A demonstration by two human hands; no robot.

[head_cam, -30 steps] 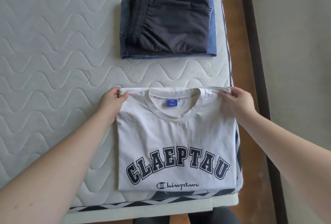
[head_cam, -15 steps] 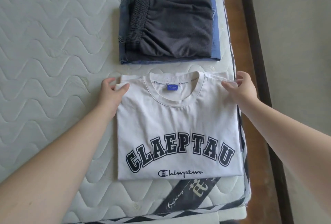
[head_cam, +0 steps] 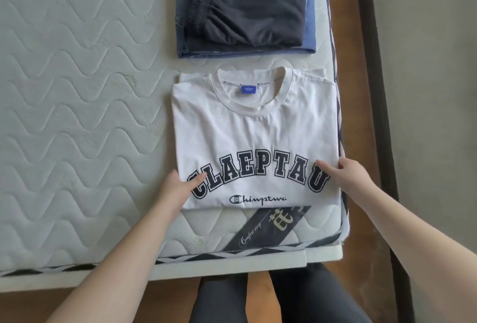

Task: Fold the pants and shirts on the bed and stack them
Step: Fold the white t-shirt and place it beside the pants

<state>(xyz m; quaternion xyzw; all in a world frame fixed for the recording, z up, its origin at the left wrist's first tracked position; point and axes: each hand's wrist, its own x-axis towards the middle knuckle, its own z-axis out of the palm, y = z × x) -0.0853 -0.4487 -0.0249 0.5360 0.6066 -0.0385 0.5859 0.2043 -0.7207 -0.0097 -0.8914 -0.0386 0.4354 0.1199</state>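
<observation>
White cotton, folded into a rectangle: the shirt (head_cam: pixel 254 139) lies print-up on the bed (head_cam: pixel 77 116), just in front of the folded pants (head_cam: pixel 245 8), which sit stacked, dark pair over blue. The left hand (head_cam: pixel 178 188) grips the shirt's near-left edge, thumb on top, remaining fingers hidden beneath. The right hand (head_cam: pixel 346 177) grips the near-right edge likewise. Judged risk: lifting from these near corners alone could let the far, collar end sag and the tucked sleeves spill open before reaching the pants.
</observation>
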